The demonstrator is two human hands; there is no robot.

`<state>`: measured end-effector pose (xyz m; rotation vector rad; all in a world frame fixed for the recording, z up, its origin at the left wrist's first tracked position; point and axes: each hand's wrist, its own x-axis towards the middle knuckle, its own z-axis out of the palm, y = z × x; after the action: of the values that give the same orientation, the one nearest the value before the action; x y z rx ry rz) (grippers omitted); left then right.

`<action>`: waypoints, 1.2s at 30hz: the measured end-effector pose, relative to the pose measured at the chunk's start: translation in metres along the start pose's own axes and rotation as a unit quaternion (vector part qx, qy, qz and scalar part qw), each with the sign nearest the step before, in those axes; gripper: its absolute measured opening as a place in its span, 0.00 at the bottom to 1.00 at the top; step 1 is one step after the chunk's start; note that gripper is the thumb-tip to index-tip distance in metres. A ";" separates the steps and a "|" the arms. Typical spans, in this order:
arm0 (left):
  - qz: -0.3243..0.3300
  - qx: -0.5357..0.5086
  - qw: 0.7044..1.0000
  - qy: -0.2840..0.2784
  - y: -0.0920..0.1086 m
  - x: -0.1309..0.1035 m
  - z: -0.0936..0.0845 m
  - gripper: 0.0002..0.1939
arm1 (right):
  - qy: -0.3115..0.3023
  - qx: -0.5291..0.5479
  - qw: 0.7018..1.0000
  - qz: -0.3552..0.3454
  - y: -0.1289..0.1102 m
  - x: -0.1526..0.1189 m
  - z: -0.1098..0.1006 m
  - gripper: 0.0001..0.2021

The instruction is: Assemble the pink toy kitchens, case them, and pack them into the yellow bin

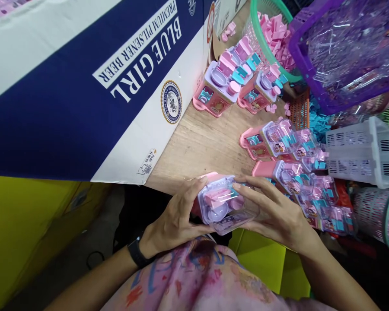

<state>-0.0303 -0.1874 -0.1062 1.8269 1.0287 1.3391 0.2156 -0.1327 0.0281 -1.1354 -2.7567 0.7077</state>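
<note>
Between my hands, at the table's near edge, is a pink and lilac toy set (218, 203) with a clear plastic cover over its top. My left hand (176, 216) wraps its left side, thumb and fingers pressed against it. On the right side, my right hand (275, 211) grips the clear cover, its fingertips on the top edge. Under the cover a pink piece, a round lilac dish and a pink knob show. Nearest to my right hand stands a row of similar covered toy sets (288, 175).
A large Blue Girl carton (84, 86) fills the left. Uncovered toy sets (217, 88) stand at the back of the wooden table (210, 142). Along the right are a green-rimmed basket (257, 39), a purple basket (314, 86) of clear covers and a white basket (350, 147).
</note>
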 end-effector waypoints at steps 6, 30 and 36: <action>-0.004 0.009 1.000 -0.006 -0.001 0.001 0.001 0.55 | -0.005 0.018 1.000 0.001 0.003 0.004 -0.002 0.37; 0.028 -0.002 0.999 0.018 -0.004 -0.001 0.003 0.50 | -0.019 -0.004 0.999 -0.046 0.006 0.005 -0.009 0.34; 0.023 -0.018 0.999 0.017 -0.005 -0.003 0.005 0.51 | 0.012 0.017 0.999 -0.048 0.006 0.006 0.003 0.36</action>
<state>-0.0267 -0.1880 -0.1130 1.8176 0.9786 1.4117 0.2147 -0.1261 0.0219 -0.9909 -2.7472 0.7217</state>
